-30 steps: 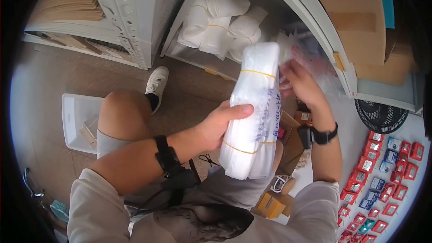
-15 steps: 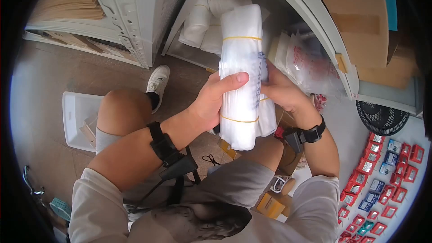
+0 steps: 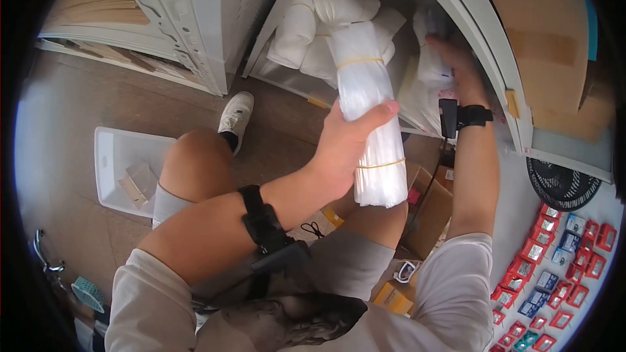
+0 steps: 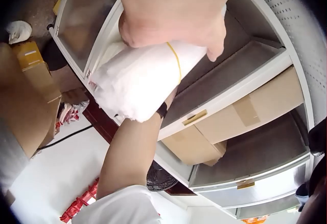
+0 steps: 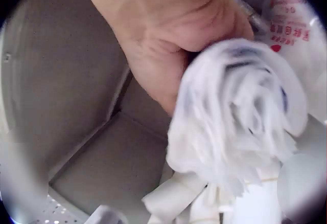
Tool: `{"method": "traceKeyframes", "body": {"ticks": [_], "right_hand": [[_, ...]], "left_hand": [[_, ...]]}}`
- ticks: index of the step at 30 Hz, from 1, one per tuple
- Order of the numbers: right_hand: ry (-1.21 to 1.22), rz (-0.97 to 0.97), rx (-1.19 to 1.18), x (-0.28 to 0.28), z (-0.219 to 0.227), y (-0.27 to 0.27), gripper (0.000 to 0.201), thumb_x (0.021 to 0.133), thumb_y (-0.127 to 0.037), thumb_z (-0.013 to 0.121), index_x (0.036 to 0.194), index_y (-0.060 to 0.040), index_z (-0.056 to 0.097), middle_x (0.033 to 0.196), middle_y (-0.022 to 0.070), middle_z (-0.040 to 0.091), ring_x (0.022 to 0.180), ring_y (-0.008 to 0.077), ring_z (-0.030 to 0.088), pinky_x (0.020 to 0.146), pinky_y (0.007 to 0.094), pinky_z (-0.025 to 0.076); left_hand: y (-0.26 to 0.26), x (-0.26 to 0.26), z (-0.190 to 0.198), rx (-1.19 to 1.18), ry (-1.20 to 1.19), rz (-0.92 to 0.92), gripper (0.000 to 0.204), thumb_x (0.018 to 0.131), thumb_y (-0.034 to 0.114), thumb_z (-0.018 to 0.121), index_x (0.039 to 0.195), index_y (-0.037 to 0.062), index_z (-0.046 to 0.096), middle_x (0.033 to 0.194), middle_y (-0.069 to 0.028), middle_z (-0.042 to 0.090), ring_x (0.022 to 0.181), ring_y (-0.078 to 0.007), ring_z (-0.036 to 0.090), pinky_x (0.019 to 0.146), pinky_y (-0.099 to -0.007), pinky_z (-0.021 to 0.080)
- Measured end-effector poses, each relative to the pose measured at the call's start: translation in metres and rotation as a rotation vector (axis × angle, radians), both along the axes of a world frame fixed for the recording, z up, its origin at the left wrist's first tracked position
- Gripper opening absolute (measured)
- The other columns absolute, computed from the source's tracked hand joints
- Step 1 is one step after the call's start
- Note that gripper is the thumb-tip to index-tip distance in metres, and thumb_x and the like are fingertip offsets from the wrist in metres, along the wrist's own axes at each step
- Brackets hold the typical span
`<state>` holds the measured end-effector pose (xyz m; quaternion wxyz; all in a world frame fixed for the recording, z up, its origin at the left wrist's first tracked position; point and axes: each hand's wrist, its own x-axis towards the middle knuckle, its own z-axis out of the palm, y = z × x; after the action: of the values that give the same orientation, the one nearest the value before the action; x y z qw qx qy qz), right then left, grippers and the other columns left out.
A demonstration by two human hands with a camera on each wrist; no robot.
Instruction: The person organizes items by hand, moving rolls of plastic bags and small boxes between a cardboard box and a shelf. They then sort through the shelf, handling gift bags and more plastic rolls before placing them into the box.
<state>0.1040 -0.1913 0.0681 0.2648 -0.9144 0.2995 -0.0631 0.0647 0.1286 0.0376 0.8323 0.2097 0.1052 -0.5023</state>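
My left hand (image 3: 342, 146) grips a thick roll of clear-white plastic bags (image 3: 365, 85), its thumb laid across the front. Two yellow rubber bands bind this roll, which is held tilted before the shelf. Inside the shelf compartment on the right, my right hand (image 3: 460, 62) holds a second roll of plastic bags (image 5: 230, 121). Blue marks show among its layers in the right wrist view, where its end faces the camera. Several more white rolls (image 3: 293, 36) lie stacked in the left part of the compartment, partly behind the first roll.
Clear bags with red print (image 5: 294, 27) lie beside the right hand. The shelf's metal frame (image 3: 466, 19) curves close to the right forearm. On the floor stand a white plastic bin (image 3: 107, 169) at left and an open cardboard box (image 3: 427, 212) near the right knee.
The right hand has left the left hand's bundle and reached forward into the compartment with the blue-marked roll. The left hand, still gripping its roll, has shifted to the right.
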Motion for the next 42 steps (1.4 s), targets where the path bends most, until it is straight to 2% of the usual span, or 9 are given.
{"method": "traceKeyframes", "body": {"ticks": [2, 6, 12, 24, 28, 31, 33, 35, 42], "right_hand": [[0.194, 0.18, -0.635, 0.011, 0.02, 0.009, 0.063, 0.072, -0.033, 0.079, 0.13, -0.0147, 0.06, 0.124, 0.011, 0.064, 0.109, 0.0373, 0.061, 0.095, 0.044, 0.048], [0.43, 0.238, -0.822, 0.03, 0.023, -0.023, 0.081, 0.076, -0.031, 0.076, 0.143, -0.001, 0.041, 0.144, 0.0248, 0.045, 0.135, 0.0387, 0.042, 0.111, 0.0426, 0.035], [0.251, 0.272, -1.021, 0.053, -0.018, -0.076, 0.081, 0.077, -0.034, 0.075, 0.143, -0.0009, 0.041, 0.145, 0.0248, 0.044, 0.136, 0.0387, 0.04, 0.112, 0.0424, 0.033], [0.096, 0.279, -1.095, 0.046, -0.073, -0.133, 0.081, 0.078, -0.039, 0.073, 0.143, -0.0007, 0.041, 0.146, 0.025, 0.043, 0.138, 0.0388, 0.037, 0.114, 0.0421, 0.031], [0.202, 0.232, -1.01, 0.044, -0.073, -0.134, 0.076, 0.084, -0.041, 0.067, 0.143, -0.001, 0.041, 0.146, 0.0256, 0.042, 0.141, 0.0384, 0.034, 0.116, 0.042, 0.028], [-0.146, 0.354, -0.796, 0.091, -0.131, -0.186, 0.058, 0.093, -0.042, 0.053, 0.138, -0.0055, 0.05, 0.144, 0.0196, 0.048, 0.136, 0.0364, 0.041, 0.114, 0.0424, 0.031], [-0.042, 0.445, -0.586, 0.112, -0.093, -0.062, 0.054, 0.094, -0.041, 0.052, 0.136, -0.0074, 0.053, 0.142, 0.0177, 0.051, 0.131, 0.0359, 0.046, 0.11, 0.0411, 0.035], [0.022, 0.488, -0.473, 0.134, -0.08, 0.006, 0.05, 0.095, -0.04, 0.052, 0.133, -0.0092, 0.056, 0.14, 0.0158, 0.053, 0.126, 0.0354, 0.052, 0.107, 0.0399, 0.039], [-0.069, 0.342, 0.268, 0.163, -0.092, 0.021, 0.045, 0.097, -0.034, 0.051, 0.137, -0.013, 0.054, 0.138, 0.0137, 0.053, 0.124, 0.0306, 0.052, 0.105, 0.0373, 0.04]], "left_hand": [[-0.009, -0.005, -0.001, 0.037, -0.017, 0.025, 0.041, 0.085, 0.025, 0.074, 0.113, 0.0042, 0.052, 0.097, -0.0081, 0.06, 0.087, -0.0204, 0.064, 0.071, -0.0376, 0.056], [-0.019, -0.014, 0.003, 0.082, -0.041, -0.037, 0.045, 0.084, 0.023, 0.076, 0.116, 0.0048, 0.05, 0.097, -0.0079, 0.06, 0.085, -0.0184, 0.064, 0.07, -0.0358, 0.055], [-0.016, -0.019, 0.011, 0.121, -0.044, -0.12, 0.055, 0.083, 0.024, 0.078, 0.124, 0.0043, 0.047, 0.106, -0.0065, 0.058, 0.096, -0.0158, 0.058, 0.084, -0.0341, 0.049], [-0.028, -0.016, 0.01, 0.141, -0.025, -0.079, 0.062, 0.081, 0.025, 0.079, 0.128, 0.003, 0.046, 0.111, -0.0074, 0.058, 0.102, -0.0162, 0.056, 0.089, -0.034, 0.047], [-0.032, -0.022, 0.008, 0.167, -0.099, -0.056, 0.062, 0.08, 0.026, 0.08, 0.127, 0.0023, 0.046, 0.112, -0.008, 0.058, 0.102, -0.0171, 0.057, 0.088, -0.0343, 0.048], [-0.036, -0.026, -0.004, 0.238, -0.172, -0.049, 0.065, 0.08, 0.027, 0.081, 0.127, 0.0012, 0.045, 0.113, -0.0092, 0.059, 0.102, -0.0181, 0.058, 0.087, -0.0345, 0.049], [-0.036, -0.024, -0.008, 0.353, -0.158, -0.17, 0.066, 0.078, 0.028, 0.081, 0.127, 0.0, 0.046, 0.112, -0.0105, 0.06, 0.103, -0.0189, 0.059, 0.087, -0.0348, 0.05], [-0.038, -0.024, -0.012, 0.419, -0.179, -0.162, 0.067, 0.077, 0.028, 0.081, 0.126, -0.0009, 0.046, 0.111, -0.0119, 0.061, 0.101, -0.0196, 0.061, 0.086, -0.0347, 0.051], [-0.023, -0.023, -0.027, 0.661, -0.265, -0.21, 0.07, 0.073, 0.037, 0.082, 0.122, -0.0018, 0.05, 0.111, -0.0163, 0.064, 0.101, -0.024, 0.063, 0.085, -0.0363, 0.051]]}}
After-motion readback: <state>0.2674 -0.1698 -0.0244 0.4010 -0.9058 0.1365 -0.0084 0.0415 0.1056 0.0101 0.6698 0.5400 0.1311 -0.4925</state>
